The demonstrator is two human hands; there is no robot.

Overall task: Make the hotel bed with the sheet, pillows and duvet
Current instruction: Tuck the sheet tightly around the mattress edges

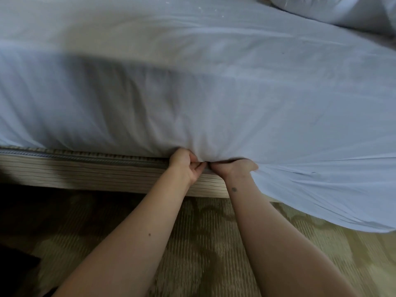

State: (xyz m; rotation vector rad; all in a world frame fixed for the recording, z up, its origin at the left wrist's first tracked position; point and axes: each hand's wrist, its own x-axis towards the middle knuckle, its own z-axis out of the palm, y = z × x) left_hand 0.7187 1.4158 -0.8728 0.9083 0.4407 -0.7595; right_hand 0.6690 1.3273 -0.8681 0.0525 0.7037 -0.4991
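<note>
Down by the striped tan bed base (pixel 85 174), the left hand (pixel 186 166) pinches the big white cloth sheet (pixel 214 93) that covers the bed, fingers curled. The right hand (pixel 234 168) has its fingers hidden under that sheet, so its grip cannot be told.

Left hand (pixel 185 166): bare.
Right hand (pixel 233 168): bare.
Left forearm (pixel 132 230): bare, one small dark mole midway along.
Right forearm (pixel 267 232): bare, a small round dark mark just below the wrist.
</note>
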